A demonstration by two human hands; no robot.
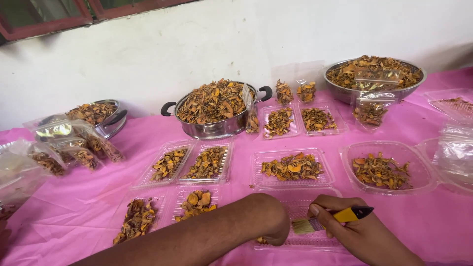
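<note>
Down at six o'clock, a small brush with a yellow-and-black handle and pale bristles lies across a clear plastic tray on the worktop, which is covered in a pink cloth. The right hand has its grip closed on the brush handle, bristles pointing toward nine o'clock. The left hand reaches in from eight o'clock and curls down onto the same tray, just beside the bristles; whether its grip holds anything I cannot tell, since the fingers are hidden underneath.

Just beyond, at twelve o'clock of the hands, sits a rectangular tray of dried orange-brown slices, and at two o'clock a rounded clear container of the same. Further out at eleven o'clock stands a steel pot heaped full, and at one o'clock a steel colander bowl. Filled clear bags lie at nine o'clock.
</note>
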